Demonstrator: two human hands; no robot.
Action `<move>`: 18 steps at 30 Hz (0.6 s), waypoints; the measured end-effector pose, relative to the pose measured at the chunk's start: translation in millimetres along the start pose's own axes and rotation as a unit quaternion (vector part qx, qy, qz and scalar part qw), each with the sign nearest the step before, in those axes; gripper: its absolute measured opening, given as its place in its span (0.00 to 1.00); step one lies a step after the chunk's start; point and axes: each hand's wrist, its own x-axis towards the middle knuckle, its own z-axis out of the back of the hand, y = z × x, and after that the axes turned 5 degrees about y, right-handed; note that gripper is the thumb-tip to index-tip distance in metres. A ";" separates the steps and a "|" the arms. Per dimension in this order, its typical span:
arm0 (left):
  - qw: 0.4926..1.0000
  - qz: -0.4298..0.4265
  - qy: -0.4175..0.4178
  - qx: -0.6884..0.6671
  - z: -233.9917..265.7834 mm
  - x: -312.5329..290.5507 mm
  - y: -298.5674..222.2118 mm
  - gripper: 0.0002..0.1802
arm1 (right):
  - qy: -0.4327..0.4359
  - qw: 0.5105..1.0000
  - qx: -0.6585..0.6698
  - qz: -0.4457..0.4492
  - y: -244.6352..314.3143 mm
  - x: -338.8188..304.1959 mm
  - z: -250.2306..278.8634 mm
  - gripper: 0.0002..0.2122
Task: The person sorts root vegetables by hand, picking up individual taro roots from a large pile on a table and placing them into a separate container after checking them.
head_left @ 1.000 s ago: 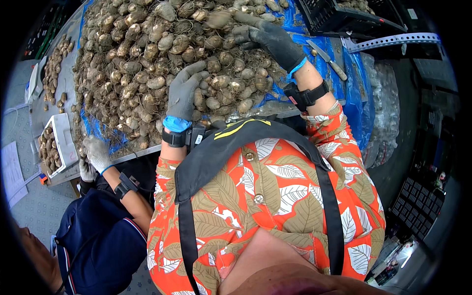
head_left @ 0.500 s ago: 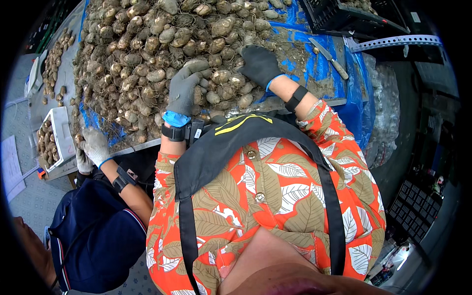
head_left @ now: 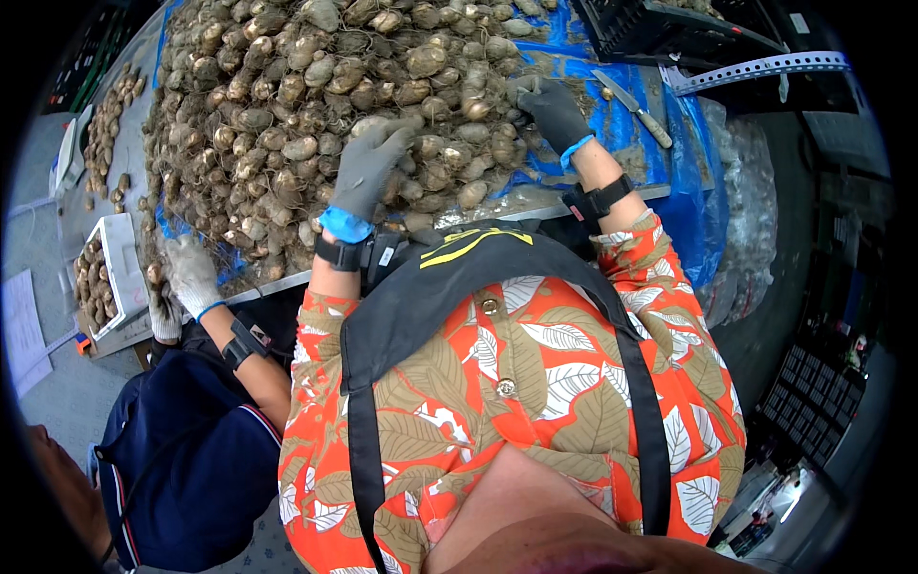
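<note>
A big heap of small brown, hairy taro corms (head_left: 287, 124) covers the table before me. My left hand (head_left: 373, 167), in a grey glove, lies on the near part of the heap, its fingers stretched out to the right over the corms. At the heap's right edge is my right hand (head_left: 555, 113), in a dark grey glove. Its fingers are apart and bent toward the corms; nothing shows in them, though the tips are partly hidden. A few paler corms (head_left: 449, 167) lie between my two hands.
A knife (head_left: 633, 108) lies on the soiled blue sheeting (head_left: 598, 38) at the right, near a black crate (head_left: 669, 33) and a perforated metal strip (head_left: 765, 69). Left of me, a co-worker's white-gloved hand (head_left: 194, 275) touches the heap beside a white tray (head_left: 120, 268) of corms.
My right hand has moved right and a little up, away from the nearer corms, and its fingers have spread. My left hand has shifted slightly to the right.
</note>
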 end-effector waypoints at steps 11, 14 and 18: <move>0.983 0.046 -0.108 0.138 -30.4 6.3 7.9 0.14 | 0.047 0.903 -0.424 0.058 -47.4 -15.6 59.5 0.20; 0.992 -0.009 -0.099 0.081 -43.5 1.0 8.2 0.14 | 0.103 0.886 -0.437 0.114 -52.2 -20.4 55.5 0.22; 0.994 -0.007 -0.102 0.041 -62.7 2.6 3.0 0.14 | 0.032 0.908 -0.356 0.219 -63.0 -24.9 18.0 0.24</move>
